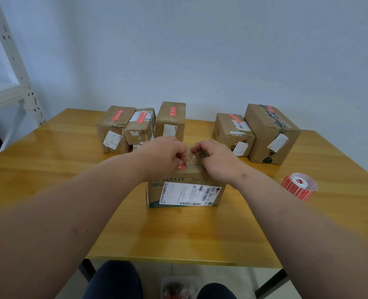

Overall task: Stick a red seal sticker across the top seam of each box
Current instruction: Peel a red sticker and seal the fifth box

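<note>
A cardboard box with a white shipping label stands in the middle of the wooden table. Both my hands rest on its top. My left hand has curled fingers over a red seal sticker, of which only a small red corner shows at the top front edge. My right hand has its fingers curled down on the taped top seam beside it. The roll of red seal stickers lies on the table to the right.
Five cardboard boxes with red stickers on top stand at the back: three on the left, two on the right. A white metal shelf frame stands at far left. A container sits on the floor under the table.
</note>
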A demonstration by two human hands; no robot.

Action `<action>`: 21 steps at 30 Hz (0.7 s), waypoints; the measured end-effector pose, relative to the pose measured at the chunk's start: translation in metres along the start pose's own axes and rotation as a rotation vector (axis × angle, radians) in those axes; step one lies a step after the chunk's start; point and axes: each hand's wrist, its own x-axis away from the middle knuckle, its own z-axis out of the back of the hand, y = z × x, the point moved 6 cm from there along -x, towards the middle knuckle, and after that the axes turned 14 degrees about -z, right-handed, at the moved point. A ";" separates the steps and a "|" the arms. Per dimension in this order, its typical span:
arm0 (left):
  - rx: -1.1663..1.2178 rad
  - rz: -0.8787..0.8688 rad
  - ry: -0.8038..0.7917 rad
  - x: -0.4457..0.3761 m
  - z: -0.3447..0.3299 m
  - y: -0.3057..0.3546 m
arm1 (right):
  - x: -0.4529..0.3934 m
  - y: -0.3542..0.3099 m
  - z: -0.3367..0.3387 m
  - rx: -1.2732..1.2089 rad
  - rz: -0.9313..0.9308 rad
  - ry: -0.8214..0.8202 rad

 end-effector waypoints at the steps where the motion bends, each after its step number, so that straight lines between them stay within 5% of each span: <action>1: -0.017 0.001 -0.007 0.000 -0.001 0.000 | 0.000 0.000 0.000 0.003 0.001 0.000; 10: -0.073 0.016 -0.020 0.003 -0.003 0.001 | 0.001 -0.001 0.000 0.013 0.011 -0.003; 21: 0.132 0.060 0.126 0.010 0.021 0.000 | 0.003 -0.002 0.001 0.009 0.000 -0.004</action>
